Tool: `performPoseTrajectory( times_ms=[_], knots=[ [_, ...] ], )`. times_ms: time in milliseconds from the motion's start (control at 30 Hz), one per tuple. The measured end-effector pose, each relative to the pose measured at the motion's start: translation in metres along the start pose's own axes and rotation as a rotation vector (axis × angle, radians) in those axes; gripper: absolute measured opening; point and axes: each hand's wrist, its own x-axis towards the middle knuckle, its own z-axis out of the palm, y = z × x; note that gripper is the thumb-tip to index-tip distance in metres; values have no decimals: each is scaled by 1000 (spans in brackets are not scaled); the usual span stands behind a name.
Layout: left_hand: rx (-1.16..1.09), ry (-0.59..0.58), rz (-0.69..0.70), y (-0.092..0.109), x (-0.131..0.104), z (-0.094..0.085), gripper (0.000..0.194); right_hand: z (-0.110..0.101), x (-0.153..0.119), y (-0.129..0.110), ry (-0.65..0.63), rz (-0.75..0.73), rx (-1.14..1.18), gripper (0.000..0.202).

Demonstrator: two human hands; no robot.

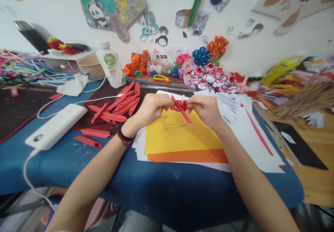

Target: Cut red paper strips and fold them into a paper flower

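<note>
Between my two hands is a small red folded paper piece with pointed flaps and one strip hanging down to the right. My left hand pinches its left side, and my right hand pinches its right side. Both sets of fingertips are closed on the paper. Below them lies a yellow sheet with several thin pins or wires on it, over an orange sheet and white paper. Left of my left hand is a pile of red folded paper strips.
A white power bank with cables lies at left, near a white bottle. Paper flowers and yellow-handled scissors stand along the back. White paper sheets and a black flat object are at right.
</note>
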Motion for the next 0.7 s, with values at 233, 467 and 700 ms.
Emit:
performPoseTrajectory(
  times_ms=[233, 467, 700],
  knots=[
    [-67, -110, -5, 0, -1, -4, 39, 3, -1, 3, 20, -10, 28, 24],
    [-87, -129, -31, 1, 0, -5, 42, 0, 0, 1, 36, 8, 10, 20],
    [247, -48, -292, -10, -3, 2, 21, -2, -1, 13, 189, 107, -101, 13]
  ],
)
